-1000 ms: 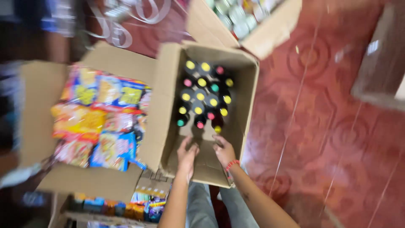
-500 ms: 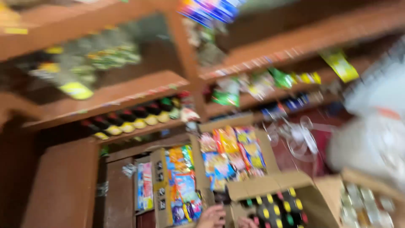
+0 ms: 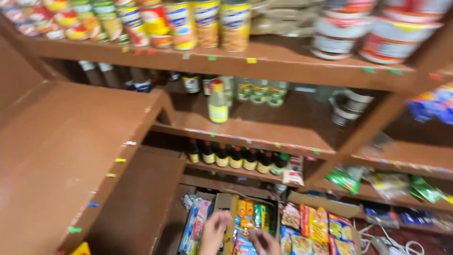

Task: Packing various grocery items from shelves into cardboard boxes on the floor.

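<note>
My left hand point(image 3: 214, 230) is raised at the bottom edge of the view, fingers spread, with nothing in it. Just right of it, my right hand point(image 3: 264, 242) sits lower, blurred, and also looks empty. Both hover in front of an open cardboard box point(image 3: 226, 204) packed with bright snack packets point(image 3: 247, 210). Right of that lies another open box of orange and yellow snack packets point(image 3: 314, 226). Neither hand touches a box.
Brown wooden shelves point(image 3: 264, 137) fill the view. Dark bottles with yellow labels point(image 3: 236, 158) line a low shelf, clear bottles point(image 3: 218, 104) stand above, and cans point(image 3: 203, 23) and tubs point(image 3: 391, 38) sit on top. A slanted brown panel point(image 3: 61, 151) is at left.
The view has swung up from the boxes on the red floor to the shelves. My hands have left the flaps of the box of bottles and now show only at the bottom edge.
</note>
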